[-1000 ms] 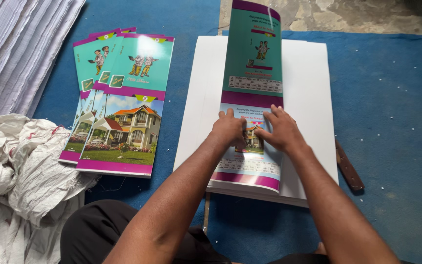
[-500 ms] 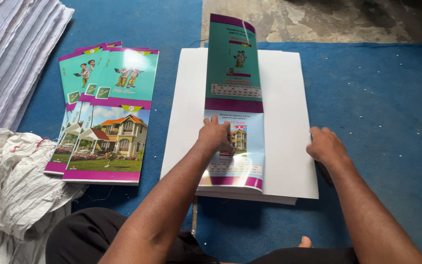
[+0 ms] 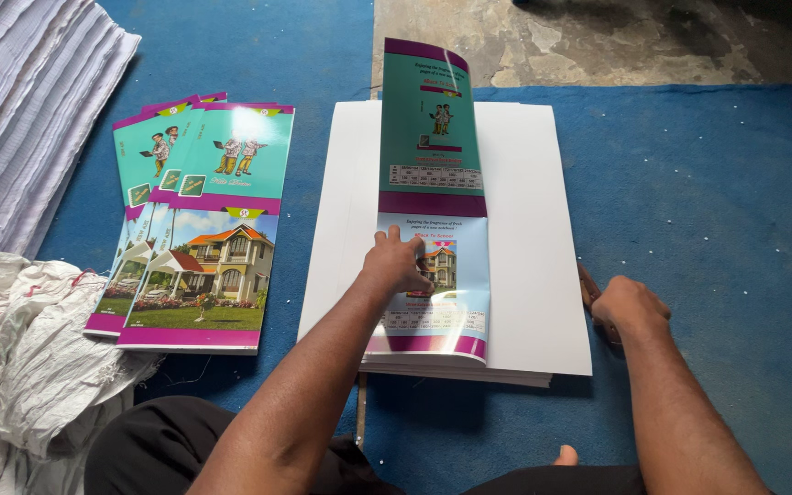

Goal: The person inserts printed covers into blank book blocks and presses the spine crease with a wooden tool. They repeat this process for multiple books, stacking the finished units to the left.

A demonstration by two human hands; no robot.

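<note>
A long printed cover sheet (image 3: 431, 165), teal and purple above and a house picture below, lies along the middle of a stack of white sheets (image 3: 529, 211) on the blue floor. My left hand (image 3: 396, 263) presses flat on the sheet's lower half, fingers spread. My right hand (image 3: 628, 306) rests on the floor at the stack's right edge, curled over a dark brown tool (image 3: 587, 282) that is mostly hidden beneath it.
Several matching printed covers (image 3: 203, 225) lie fanned out to the left of the stack. A white woven sack (image 3: 34, 353) sits at the lower left, ribbed white paper stacks (image 3: 25, 110) at the upper left. Bare concrete (image 3: 598, 41) lies beyond the blue mat.
My right hand left the printed sheet and moved right, down to the dark tool beside the stack. My left hand stayed pressing on the sheet.
</note>
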